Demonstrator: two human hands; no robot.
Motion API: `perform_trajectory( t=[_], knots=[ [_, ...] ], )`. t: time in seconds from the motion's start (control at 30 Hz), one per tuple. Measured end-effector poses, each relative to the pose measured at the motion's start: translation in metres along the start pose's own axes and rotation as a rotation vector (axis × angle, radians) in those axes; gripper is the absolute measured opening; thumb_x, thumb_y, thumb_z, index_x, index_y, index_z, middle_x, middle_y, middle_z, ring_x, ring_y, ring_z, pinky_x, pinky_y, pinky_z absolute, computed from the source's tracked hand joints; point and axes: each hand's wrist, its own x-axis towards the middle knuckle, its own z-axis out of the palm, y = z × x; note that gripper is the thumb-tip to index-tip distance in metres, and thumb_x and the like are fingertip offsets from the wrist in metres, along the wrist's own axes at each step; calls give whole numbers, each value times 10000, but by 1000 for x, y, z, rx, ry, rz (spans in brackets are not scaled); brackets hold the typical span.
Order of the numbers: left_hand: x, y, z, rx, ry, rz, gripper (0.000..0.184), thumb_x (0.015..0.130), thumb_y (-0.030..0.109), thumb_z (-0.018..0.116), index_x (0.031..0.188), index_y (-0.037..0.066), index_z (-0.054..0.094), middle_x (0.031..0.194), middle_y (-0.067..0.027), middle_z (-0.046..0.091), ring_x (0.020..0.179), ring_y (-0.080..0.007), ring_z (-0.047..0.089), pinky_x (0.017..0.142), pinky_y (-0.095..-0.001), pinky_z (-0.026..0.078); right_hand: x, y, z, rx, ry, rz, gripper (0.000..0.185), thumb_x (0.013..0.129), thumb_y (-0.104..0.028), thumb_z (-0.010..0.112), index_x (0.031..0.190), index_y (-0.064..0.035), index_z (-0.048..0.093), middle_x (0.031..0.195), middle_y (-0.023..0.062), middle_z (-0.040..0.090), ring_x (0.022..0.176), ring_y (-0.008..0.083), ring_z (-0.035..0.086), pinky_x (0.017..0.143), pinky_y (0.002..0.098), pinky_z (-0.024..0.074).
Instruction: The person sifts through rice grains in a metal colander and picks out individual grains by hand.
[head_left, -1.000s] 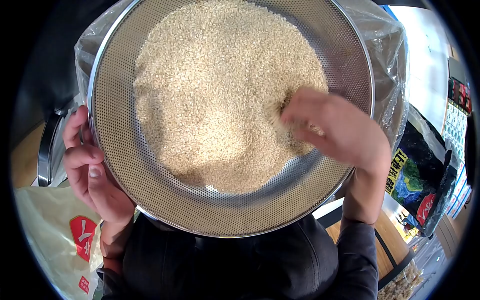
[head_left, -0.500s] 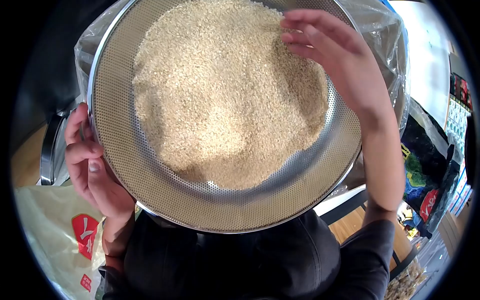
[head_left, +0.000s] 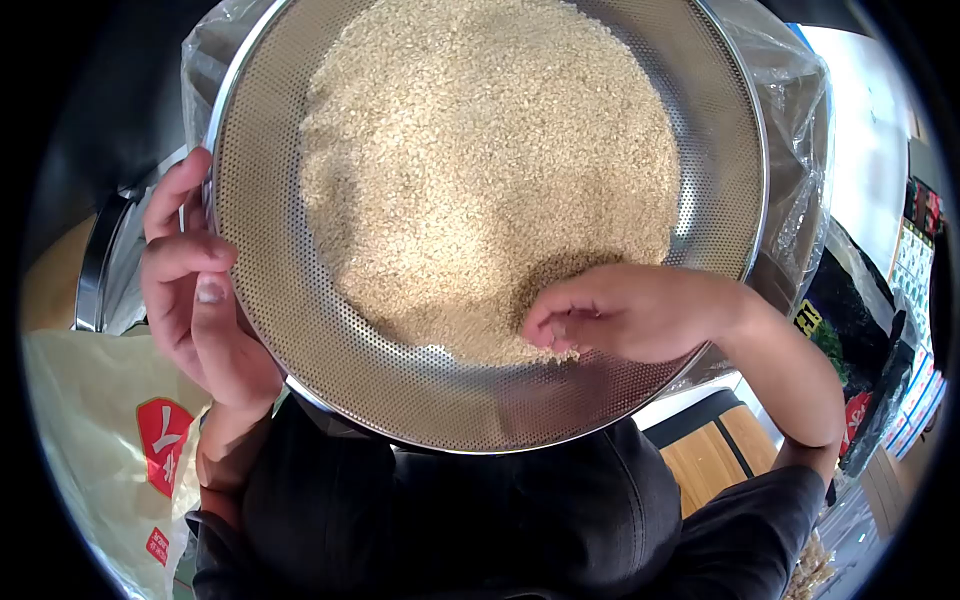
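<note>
Beige grain [head_left: 480,170] lies in the perforated sieve [head_left: 420,410], beneath and left of the right hand [head_left: 620,315], whose fingers curl inward; whether they pinch grains is unclear. The left hand [head_left: 200,310] bends parted fingers at the rim [head_left: 765,170], its grip hidden; the sieve's far side is cut off.

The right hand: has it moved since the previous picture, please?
Yes: against the sieve, the right hand moved from far right of the grain to its near edge.
</note>
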Motion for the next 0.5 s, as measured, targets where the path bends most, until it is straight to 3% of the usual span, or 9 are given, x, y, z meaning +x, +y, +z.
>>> perform_trajectory(
  t=[0.07, 0.13, 0.2, 0.27, 0.3, 0.33, 0.4, 0.43, 0.5],
  knots=[
    [0, -1, -1, 12, -12, 5, 149, 964, 106, 455, 985, 36, 585, 1486, -293, 460, 1415, -404, 455, 1196, -540, 326, 6, -15, -9, 29, 40, 144, 299, 1083, -157, 512, 1337, -20, 590, 1179, 100, 690, 1057, 186, 681, 909, 334, 591],
    [-1, 0, 0, -33, 3, -19, 158, 961, 100, 450, 996, 35, 589, 1483, -294, 463, 1422, -408, 448, 1202, -537, 317, 24, -4, -32, 246, 73, -36, 327, 1078, -203, 538, 1357, -39, 589, 1196, 120, 699, 1065, 195, 699, 906, 319, 598],
    [-1, -1, -1, -21, 1, -18, 159, 961, 98, 449, 999, 33, 589, 1482, -293, 465, 1424, -408, 446, 1203, -539, 316, 31, -20, -49, 140, 330, -71, 346, 1083, -249, 538, 1364, -55, 595, 1193, 126, 711, 1054, 203, 715, 906, 314, 599],
    [-1, -1, -1, -9, 0, -18, 160, 962, 96, 447, 1002, 31, 588, 1481, -293, 466, 1426, -409, 443, 1204, -540, 314, 39, -36, -69, 188, 423, -289, 357, 1084, -286, 540, 1350, -59, 611, 1177, 101, 726, 1023, 208, 726, 908, 322, 601],
    [0, -1, -1, -9, -4, -15, 161, 963, 99, 447, 1005, 32, 587, 1479, -293, 468, 1424, -406, 445, 1203, -538, 315, 38, -57, -70, 191, 422, -288, 357, 1084, -286, 540, 1350, -59, 611, 1177, 101, 726, 1023, 208, 726, 908, 322, 601],
    [0, 0, -1, -9, -7, -13, 162, 964, 101, 447, 1008, 32, 587, 1478, -292, 471, 1422, -404, 447, 1202, -535, 315, 36, -82, -72, 343, 605, -269, 317, 1076, -249, 540, 1299, -42, 628, 1127, 93, 711, 950, 195, 714, 824, 318, 600],
    [-1, -1, 0, 4, -8, -10, 161, 964, 105, 452, 1009, 33, 589, 1477, -293, 472, 1416, -400, 453, 1199, -531, 316, 43, -75, -99, 255, 629, -562, 269, 1072, -194, 511, 1215, -24, 662, 1081, 102, 696, 869, 184, 704, 740, 319, 606],
    [-1, -1, -1, 12, -6, -6, 161, 964, 106, 454, 1009, 33, 590, 1477, -293, 472, 1413, -398, 455, 1198, -530, 317, 43, -74, -104, 253, 625, -564, 269, 1072, -194, 511, 1215, -24, 662, 1081, 102, 696, 869, 184, 704, 740, 319, 606],
    [1, 1, -3, 37, -63, 6, 147, 994, 106, 452, 1018, 34, 577, 1511, -273, 440, 1418, -392, 456, 1194, -525, 343, 43, -78, -109, 192, 567, -629, 296, 1084, -177, 480, 1310, -27, 600, 1186, 96, 665, 1004, 173, 671, 875, 328, 578]
  ],
)
